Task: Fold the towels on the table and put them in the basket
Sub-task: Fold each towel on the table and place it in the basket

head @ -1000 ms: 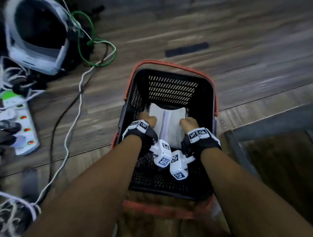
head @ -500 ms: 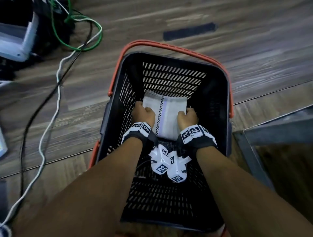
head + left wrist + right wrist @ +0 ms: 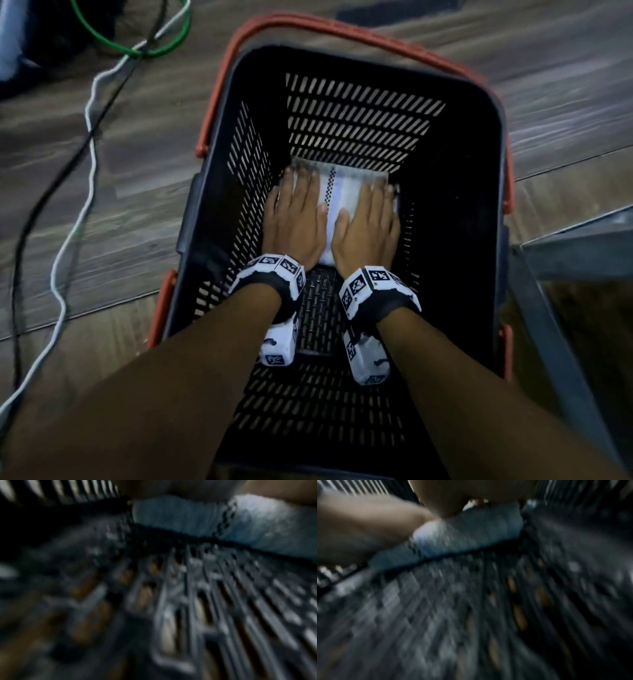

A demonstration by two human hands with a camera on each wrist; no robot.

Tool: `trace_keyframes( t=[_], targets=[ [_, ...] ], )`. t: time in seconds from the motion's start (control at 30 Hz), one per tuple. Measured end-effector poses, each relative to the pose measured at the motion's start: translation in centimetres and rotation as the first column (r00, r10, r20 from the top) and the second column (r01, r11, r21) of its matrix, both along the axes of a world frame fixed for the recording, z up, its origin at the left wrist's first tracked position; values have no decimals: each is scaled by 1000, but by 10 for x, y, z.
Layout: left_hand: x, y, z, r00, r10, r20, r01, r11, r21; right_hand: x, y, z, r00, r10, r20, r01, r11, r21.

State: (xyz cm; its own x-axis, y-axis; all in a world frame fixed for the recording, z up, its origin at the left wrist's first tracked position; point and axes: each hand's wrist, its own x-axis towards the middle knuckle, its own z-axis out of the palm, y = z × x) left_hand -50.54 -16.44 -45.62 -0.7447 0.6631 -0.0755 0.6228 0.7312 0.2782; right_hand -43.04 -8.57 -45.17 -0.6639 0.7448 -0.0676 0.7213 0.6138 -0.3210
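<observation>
A folded white towel (image 3: 342,192) with a checked stripe lies flat on the bottom of the black slotted basket (image 3: 455,212), toward its far wall. My left hand (image 3: 296,212) lies palm down on the towel's left half with fingers straight. My right hand (image 3: 368,219) lies flat on its right half in the same way. Both wrist views are blurred; each shows the towel's near edge (image 3: 188,515) (image 3: 471,534) on the basket's mesh floor, under the hand.
The basket has red handles (image 3: 342,31) and stands on a wooden floor (image 3: 565,85). White, black and green cables (image 3: 78,212) trail on the floor to the left. A grey metal frame (image 3: 555,308) runs along the basket's right side.
Both hands have lowered the towel to the basket's bottom. They have gone from gripping its sides to lying flat on top of it. The view has moved closer over the basket.
</observation>
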Motion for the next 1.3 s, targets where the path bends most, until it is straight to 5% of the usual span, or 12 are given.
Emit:
trace_keyframes(
  t=[0.23,0.47,0.63,1.07,1.3],
  targets=[
    [0,4,1,1000,5,-17,-6,998,-57,1,-1,-10,1000,15,2,-15,997,73],
    [2,5,66,964,22,267,86,918,-387,8,1,57,925,141,353,-54,968,-246],
    [23,3,179,923,66,379,97,912,-397,33,-4,168,817,387,427,-124,842,-526],
    [109,-50,520,990,-138,-2,138,989,-44,164,-8,511,980,182,85,-164,968,-191],
    [192,-66,612,938,-302,-169,307,952,3,280,-33,618,987,156,43,-156,988,-14]
  ],
)
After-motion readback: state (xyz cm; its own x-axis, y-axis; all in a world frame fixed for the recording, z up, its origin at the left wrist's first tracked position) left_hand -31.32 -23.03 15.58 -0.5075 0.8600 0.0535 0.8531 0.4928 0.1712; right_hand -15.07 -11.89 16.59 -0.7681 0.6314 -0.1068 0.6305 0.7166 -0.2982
